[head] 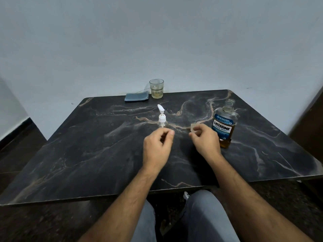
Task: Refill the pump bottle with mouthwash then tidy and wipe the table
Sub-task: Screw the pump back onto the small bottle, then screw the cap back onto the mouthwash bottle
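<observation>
A dark marble-patterned tabletop [97, 151] with pale veins filled the middle of the frame, set against a plain light wall. Two bare forearms reached up from the bottom edge toward the centre. The left hand [157, 145] sat just left of centre, its fingers curled loosely inward with thumb and fingertips close together; whether it pinched anything could not be told. Directly above it in the frame stood a small clear pump bottle [162, 119] with a white pump head, its nozzle pointing toward the upper left. The hand was close to the bottle's base but whether it touched it could not be told. The right hand [204, 139] sat just right of centre, fingers curled, pinching a small pale translucent cap [193, 128] between thumb and fingertips. Just right of that hand stood a mouthwash bottle [224, 125], upright, its neck open and uncapped, with a blue label and amber liquid showing only near its bottom. At the upper middle of the frame, along the far edge of the tabletop, a clear glass [156, 88] held a little pale liquid, and a folded grey-blue cloth [136, 97] lay just to its left, touching or nearly touching it. At the bottom of the frame, grey trouser legs showed below the near edge of the tabletop.
</observation>
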